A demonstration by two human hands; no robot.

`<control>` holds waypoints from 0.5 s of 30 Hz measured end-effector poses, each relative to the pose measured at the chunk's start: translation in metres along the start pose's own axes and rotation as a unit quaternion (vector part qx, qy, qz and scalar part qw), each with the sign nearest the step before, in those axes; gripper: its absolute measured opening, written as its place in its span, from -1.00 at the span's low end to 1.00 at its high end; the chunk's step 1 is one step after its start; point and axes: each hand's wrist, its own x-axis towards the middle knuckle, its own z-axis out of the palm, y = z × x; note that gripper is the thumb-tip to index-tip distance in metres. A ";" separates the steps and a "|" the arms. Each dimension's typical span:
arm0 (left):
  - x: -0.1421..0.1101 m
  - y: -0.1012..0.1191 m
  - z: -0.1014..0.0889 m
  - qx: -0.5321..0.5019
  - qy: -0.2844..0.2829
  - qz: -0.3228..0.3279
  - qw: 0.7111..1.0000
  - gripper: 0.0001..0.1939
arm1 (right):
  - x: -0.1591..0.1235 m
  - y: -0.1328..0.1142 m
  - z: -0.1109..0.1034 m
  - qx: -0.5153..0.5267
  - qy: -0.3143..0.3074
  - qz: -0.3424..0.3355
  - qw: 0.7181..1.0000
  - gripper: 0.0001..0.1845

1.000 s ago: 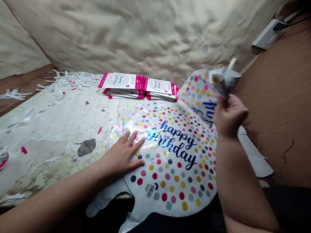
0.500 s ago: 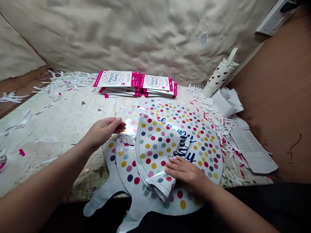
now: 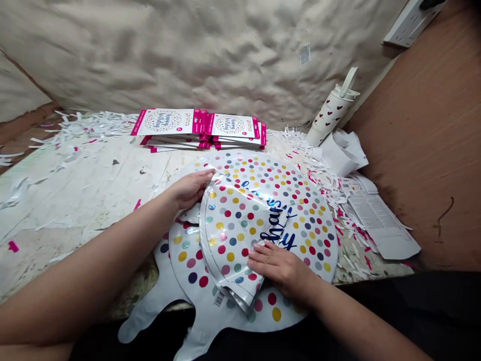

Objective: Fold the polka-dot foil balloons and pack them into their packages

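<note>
Foil balloon [image 3: 235,235] folded in front of card stack [image 3: 199,129]; I see left hand [image 3: 191,189] curled, gripping its edge, right hand [image 3: 280,268] open, fingers [image 3: 259,253] pressing flat on fold.

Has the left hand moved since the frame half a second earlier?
Yes: against the stacked balloon packs, the left hand has shifted right, and now sits almost directly below them, at the edge of the folded foil balloon.
</note>
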 end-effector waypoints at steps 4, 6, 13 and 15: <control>-0.019 -0.004 0.015 0.218 0.066 0.270 0.935 -0.54 | 0.001 0.002 0.003 0.008 -0.009 -0.003 1.000 -0.64; -0.029 -0.011 0.034 0.383 -0.036 0.403 0.831 -0.58 | 0.002 0.001 0.003 0.013 -0.017 0.000 1.000 -0.64; -0.026 -0.036 0.064 0.600 -0.091 0.279 0.744 -0.19 | -0.006 0.009 -0.028 0.068 0.016 0.069 0.995 -0.45; -0.023 -0.037 0.062 0.601 -0.097 0.284 0.740 -0.22 | -0.008 0.024 -0.038 0.063 0.126 0.179 0.974 -0.41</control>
